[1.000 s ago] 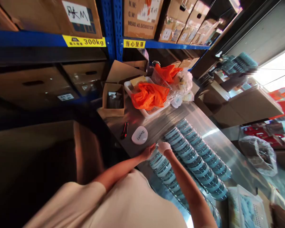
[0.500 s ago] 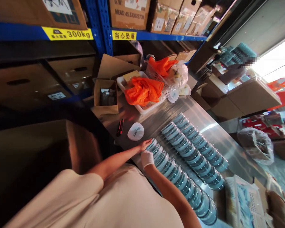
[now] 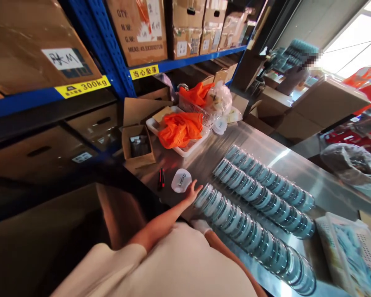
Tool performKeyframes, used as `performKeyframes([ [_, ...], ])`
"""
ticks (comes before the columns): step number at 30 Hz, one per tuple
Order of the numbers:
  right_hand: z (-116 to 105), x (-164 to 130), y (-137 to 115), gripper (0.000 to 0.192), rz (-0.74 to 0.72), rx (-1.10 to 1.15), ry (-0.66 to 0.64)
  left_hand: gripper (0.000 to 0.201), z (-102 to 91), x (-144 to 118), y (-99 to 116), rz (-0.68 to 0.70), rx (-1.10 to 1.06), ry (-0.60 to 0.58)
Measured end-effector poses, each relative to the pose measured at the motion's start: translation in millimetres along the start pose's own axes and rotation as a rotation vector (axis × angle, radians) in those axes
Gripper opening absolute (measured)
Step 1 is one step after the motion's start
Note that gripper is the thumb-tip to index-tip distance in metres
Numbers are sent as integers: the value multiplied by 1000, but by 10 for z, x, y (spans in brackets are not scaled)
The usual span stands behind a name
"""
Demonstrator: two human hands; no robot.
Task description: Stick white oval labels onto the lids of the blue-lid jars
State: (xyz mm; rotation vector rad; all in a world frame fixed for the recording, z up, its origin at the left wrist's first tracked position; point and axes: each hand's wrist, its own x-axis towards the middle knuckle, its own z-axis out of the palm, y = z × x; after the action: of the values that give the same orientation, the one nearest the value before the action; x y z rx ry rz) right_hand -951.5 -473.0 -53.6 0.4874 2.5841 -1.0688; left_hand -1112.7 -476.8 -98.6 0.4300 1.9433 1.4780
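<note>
My left hand (image 3: 193, 192), bare, has its fingers apart at the near-left end of the front row of clear round containers (image 3: 250, 235). Its fingertips are at the end container; I cannot tell whether they touch it. In a white glove, my right hand (image 3: 201, 225) is low beside that row, close to my body, its fingers mostly hidden. Beyond the left hand lies a rounded white card (image 3: 181, 180) with dark lettering. A black and red utility knife (image 3: 161, 179) is left of the card.
Two more container rows (image 3: 266, 192) lie behind on the metal table (image 3: 216, 144). At the back are a small open carton (image 3: 138, 144) and a white tray with orange mesh (image 3: 181, 130). A white basket (image 3: 349, 251) stands right; blue shelving (image 3: 185, 62) rises behind. A person (image 3: 293, 78) is farther off.
My right hand has drawn back toward my body, away from the left hand. The left hand's fingers have spread at the row's end. The view has shifted and tilted.
</note>
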Motion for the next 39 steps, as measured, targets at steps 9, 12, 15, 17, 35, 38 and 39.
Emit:
performKeyframes([
  [9,-587,-1407,1468,46,364,-250,1156,146,-659,375,-152,-216,824,101],
  [12,-822,-1453,1908,52,486,-422,1140,147,-602,420,-153,-199,882,45],
  [15,-806,-1394,2087,48,462,-477,1063,147,-518,455,-137,-226,936,52],
  [17,-742,-1371,2098,46,450,-501,1074,146,-485,474,-124,-254,954,82],
  [35,-730,-1357,2085,46,481,-465,1098,148,-638,409,-64,-210,750,37],
  [38,-750,-1353,2059,48,487,-446,1092,149,-655,412,-77,-216,736,44],
  [39,-756,-1352,2048,49,484,-440,1092,149,-663,414,-85,-219,727,45],
])
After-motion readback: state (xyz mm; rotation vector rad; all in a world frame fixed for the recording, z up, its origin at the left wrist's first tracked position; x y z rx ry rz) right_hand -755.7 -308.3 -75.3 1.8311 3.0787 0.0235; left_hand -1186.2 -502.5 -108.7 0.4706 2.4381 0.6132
